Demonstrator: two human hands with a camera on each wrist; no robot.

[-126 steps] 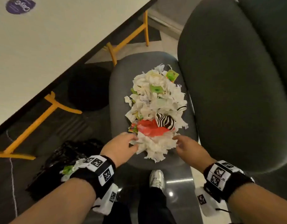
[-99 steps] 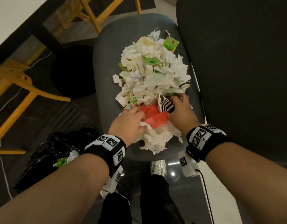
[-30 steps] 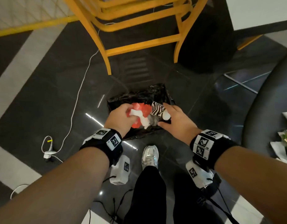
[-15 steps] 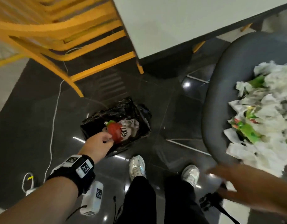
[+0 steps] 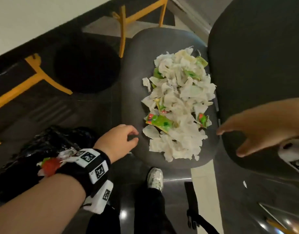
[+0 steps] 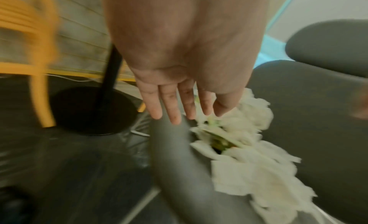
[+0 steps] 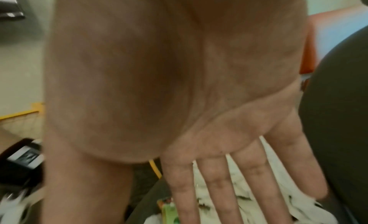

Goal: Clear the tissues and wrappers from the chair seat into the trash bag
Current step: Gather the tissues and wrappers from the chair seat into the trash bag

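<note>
A heap of white tissues (image 5: 177, 102) mixed with green wrappers (image 5: 159, 122) covers the grey chair seat (image 5: 133, 85); the same heap of tissues (image 6: 244, 161) shows in the left wrist view. The black trash bag (image 5: 44, 144) lies on the floor at lower left, with a red wrapper (image 5: 50, 166) and tissue inside. My left hand (image 5: 126, 135) hovers empty over the seat's left front edge, fingers loosely extended (image 6: 175, 108). My right hand (image 5: 229, 139) is empty, fingers spread (image 7: 249, 180), just right of the heap's near end.
The chair's dark backrest (image 5: 256, 68) rises to the right of the seat. A white table (image 5: 35, 21) with a black round base (image 5: 86, 66) stands at upper left, beside yellow chair legs (image 5: 123, 31). My shoe (image 5: 155, 179) is below the seat's front edge.
Both hands carried the red and zebra-striped wrappers with tissues from the seat to the bag and dropped them. They have swung back to the seat, empty.
</note>
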